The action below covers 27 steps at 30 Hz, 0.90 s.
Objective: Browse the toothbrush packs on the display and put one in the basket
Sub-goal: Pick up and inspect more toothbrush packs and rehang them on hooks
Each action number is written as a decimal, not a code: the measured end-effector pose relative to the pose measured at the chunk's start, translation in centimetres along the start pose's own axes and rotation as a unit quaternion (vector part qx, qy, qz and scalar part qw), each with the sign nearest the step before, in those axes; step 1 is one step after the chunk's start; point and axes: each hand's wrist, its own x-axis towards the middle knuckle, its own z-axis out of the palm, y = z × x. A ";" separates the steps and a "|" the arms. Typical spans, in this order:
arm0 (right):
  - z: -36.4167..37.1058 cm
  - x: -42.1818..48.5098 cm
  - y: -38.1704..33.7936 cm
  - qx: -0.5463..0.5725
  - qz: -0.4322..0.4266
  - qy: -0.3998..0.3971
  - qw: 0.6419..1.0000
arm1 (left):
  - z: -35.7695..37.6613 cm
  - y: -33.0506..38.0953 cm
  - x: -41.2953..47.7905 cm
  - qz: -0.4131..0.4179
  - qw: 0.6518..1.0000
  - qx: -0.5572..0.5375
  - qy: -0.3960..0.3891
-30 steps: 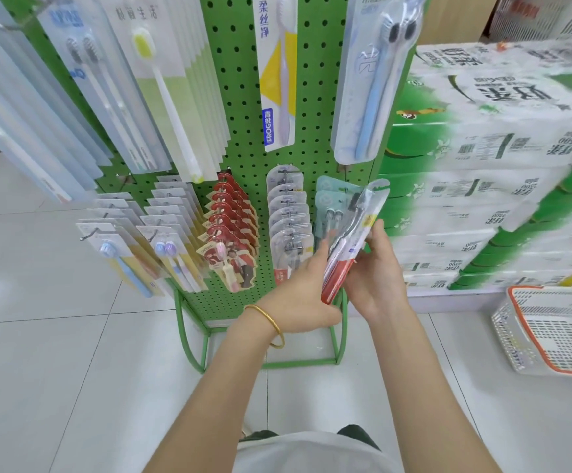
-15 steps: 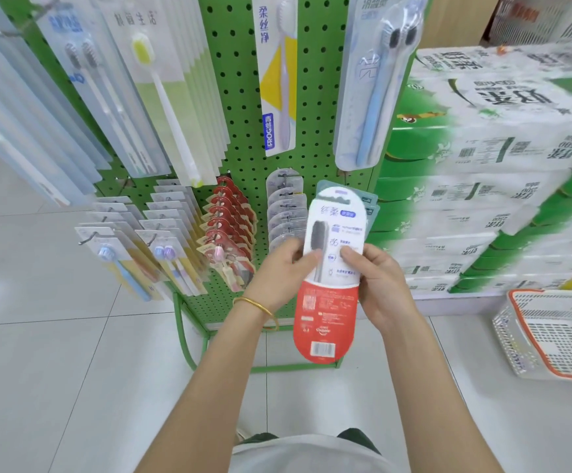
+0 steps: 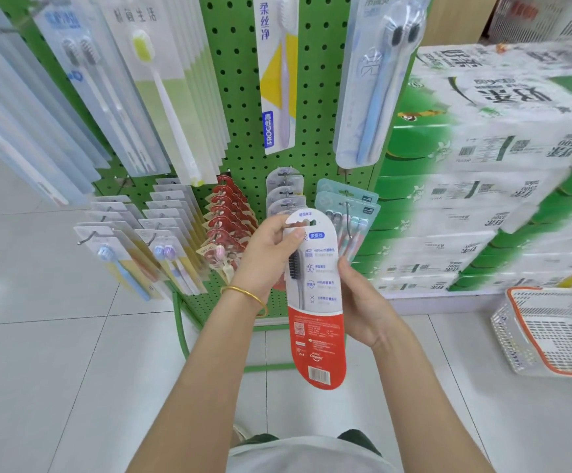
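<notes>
Head view. Held upright in front of the green pegboard display (image 3: 240, 97): one toothbrush pack (image 3: 315, 302), printed back toward the camera, red end with the barcode pointing down. Pinched at the top beside the hang hole by the left hand (image 3: 264, 257), thumb laid over the card. Cupped along the right edge at mid-height by the right hand (image 3: 363, 302), fingers mostly hidden behind. Clamped, then, from both sides by hands close together, clear of the hooks and touching none of the hanging packs. Off to the right, down on the floor (image 3: 73, 370) beside the stacked cartons (image 3: 482, 165): the white basket (image 3: 508, 336) with its orange rim, well apart from the pack and only partly in frame.

Probably at the browsing step, reading the back of a candidate; not yet put in the basket. Next, if chosen: let go with the left, swing right and down with the right hand, lower flat through the open rim. If rejected: back onto a hook, threading the hang hole over the wire.
</notes>
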 end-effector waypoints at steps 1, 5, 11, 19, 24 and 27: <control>0.1 0.0 0.3 0.007 0.002 -0.015 1.000 | -0.1 -0.1 -0.1 0.000 1.000 0.001 -0.005; -0.1 0.0 0.7 -0.009 -0.009 -0.018 1.000 | -0.3 -0.2 -0.1 -0.010 0.999 0.045 0.006; -0.6 0.3 1.2 -0.162 -0.073 0.190 0.965 | -1.9 -0.8 0.5 0.005 0.983 0.035 0.179; 0.5 4.2 4.8 -0.457 -0.104 0.398 0.789 | -3.1 -2.0 0.3 -0.020 0.982 0.066 0.177; 1.1 6.3 6.2 -0.508 -0.109 0.438 0.733 | -3.8 -2.2 0.5 -0.025 0.982 0.076 0.172; 1.3 7.2 6.8 -0.519 -0.118 0.457 0.712 | -4.3 -2.4 0.9 -0.030 0.982 0.078 0.166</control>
